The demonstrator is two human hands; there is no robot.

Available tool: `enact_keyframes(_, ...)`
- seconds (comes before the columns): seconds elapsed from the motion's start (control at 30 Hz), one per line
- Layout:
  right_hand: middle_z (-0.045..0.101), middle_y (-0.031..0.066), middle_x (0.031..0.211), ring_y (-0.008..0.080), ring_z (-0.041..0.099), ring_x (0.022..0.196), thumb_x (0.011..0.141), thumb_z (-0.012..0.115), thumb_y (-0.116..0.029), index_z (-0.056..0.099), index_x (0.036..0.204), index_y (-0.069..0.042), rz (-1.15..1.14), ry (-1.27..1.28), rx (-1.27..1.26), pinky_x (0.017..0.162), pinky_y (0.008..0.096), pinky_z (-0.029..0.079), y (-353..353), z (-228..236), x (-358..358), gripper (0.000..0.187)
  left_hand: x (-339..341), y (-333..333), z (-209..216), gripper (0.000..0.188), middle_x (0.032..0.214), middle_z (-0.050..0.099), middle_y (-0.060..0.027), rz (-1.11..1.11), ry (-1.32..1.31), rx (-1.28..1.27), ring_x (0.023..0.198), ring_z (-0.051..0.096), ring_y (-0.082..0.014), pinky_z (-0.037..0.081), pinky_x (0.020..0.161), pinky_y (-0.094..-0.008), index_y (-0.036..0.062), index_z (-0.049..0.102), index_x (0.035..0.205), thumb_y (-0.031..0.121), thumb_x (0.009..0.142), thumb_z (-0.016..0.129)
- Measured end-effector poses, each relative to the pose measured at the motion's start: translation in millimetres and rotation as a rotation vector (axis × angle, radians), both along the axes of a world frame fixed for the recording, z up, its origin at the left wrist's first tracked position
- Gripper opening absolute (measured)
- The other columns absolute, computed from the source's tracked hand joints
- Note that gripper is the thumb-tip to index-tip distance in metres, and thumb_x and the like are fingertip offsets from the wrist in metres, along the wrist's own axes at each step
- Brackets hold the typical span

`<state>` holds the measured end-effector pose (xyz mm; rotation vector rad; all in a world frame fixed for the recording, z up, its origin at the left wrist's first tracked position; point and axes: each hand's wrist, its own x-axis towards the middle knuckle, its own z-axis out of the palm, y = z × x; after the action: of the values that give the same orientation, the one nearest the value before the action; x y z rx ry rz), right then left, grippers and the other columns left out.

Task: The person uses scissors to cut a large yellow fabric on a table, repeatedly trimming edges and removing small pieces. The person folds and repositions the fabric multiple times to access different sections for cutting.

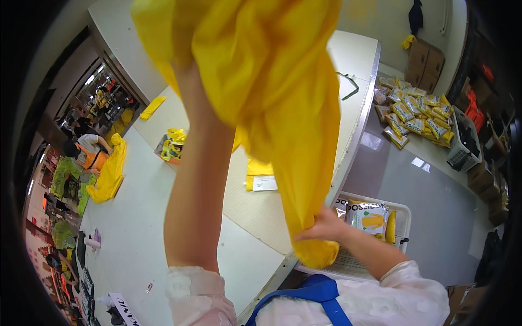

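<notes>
A large yellow garment (293, 136) of thin, shiny cloth hangs in front of me, its upper part raised past the top edge and blurred by motion. My left forearm (196, 179) reaches up into its folds, and the cloth and blur hide that hand's fingers. Lower down, my right hand (324, 225) is closed on a long, narrow part of the garment, near its bunched bottom end. Behind the cloth, a flat yellow piece (255, 169) with a white paper label (265, 183) lies on the white table (244, 228).
A white basket (402, 220) beside the table's metal edge holds packed bags (370, 220). Many yellow bags (416, 114) are piled at the back right, near a grey crate (465, 141). A small box of yellow strips (173, 144) stands left. Another person (92, 152) handles yellow cloth there.
</notes>
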<state>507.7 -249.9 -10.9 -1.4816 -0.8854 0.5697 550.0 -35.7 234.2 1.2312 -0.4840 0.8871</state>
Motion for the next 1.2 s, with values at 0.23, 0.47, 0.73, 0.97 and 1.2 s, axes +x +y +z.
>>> enact_keyframes(0.23,0.057,0.0049,0.114,0.0209,0.056,0.107,0.092,0.056,-0.023,0.048,0.123,-0.008,-0.498,0.348,0.896,0.09,0.0356,0.048,-2.4,17.5,181.9,0.035,110.0,-47.0,48.6,0.026,0.107,0.06,-0.009,-0.373,-0.265,0.026,0.089,0.062,-0.0193,0.054,0.074,-0.0314,0.0071,0.056,0.114,0.011,0.089,0.059)
enact_keyframes(0.47,0.055,0.0086,0.124,0.0227,0.052,0.115,0.087,0.062,-0.024,0.049,0.125,-0.004,-0.419,-0.027,0.643,0.096,0.0342,0.042,-9.1,20.0,394.6,0.045,207.2,-52.1,-59.1,0.057,0.124,0.051,-0.0113,0.264,-0.144,0.151,0.111,0.051,-0.0228,0.04,0.095,-0.0334,0.0019,0.039,0.13,0.015,0.082,0.068)
enact_keyframes(0.73,0.045,0.0214,0.132,0.0304,0.046,0.121,0.082,0.066,-0.039,0.031,0.141,-0.006,-1.03,0.298,-0.333,0.101,0.038,0.036,-95.5,-174.7,321.2,0.077,146.1,-13.0,-442.7,0.07,0.136,0.043,-0.0124,0.203,1.058,-0.173,0.123,0.043,-0.0247,0.036,0.101,-0.0344,0.0075,0.026,0.142,0.011,0.082,0.063)
enact_keyframes(0.97,0.013,0.0185,0.15,0.0415,0.01,0.138,0.069,0.076,-0.044,0.029,0.143,-0.025,-0.802,-0.727,-0.384,0.105,0.0616,0.016,1.6,-126.4,247.8,0.09,7.9,6.0,-476.0,0.079,0.143,0.019,-0.0327,0.729,1.399,0.653,0.133,0.019,-0.045,0.019,0.109,-0.0479,0.0081,0.036,0.14,0.029,0.073,0.072)
enact_keyframes(1.2,0.018,-0.0001,0.153,0.0393,-0.002,0.141,0.074,0.07,-0.039,0.045,0.133,-0.041,-0.34,-1.092,-0.77,0.1,0.0733,-0.006,59.0,-179.2,294.2,0.064,59.4,-15.5,-448.6,0.079,0.146,0.011,-0.0344,0.547,1.623,1.08,0.133,0.011,-0.0549,0.012,0.107,-0.0601,0.0272,0.029,0.145,0.05,0.077,0.062)
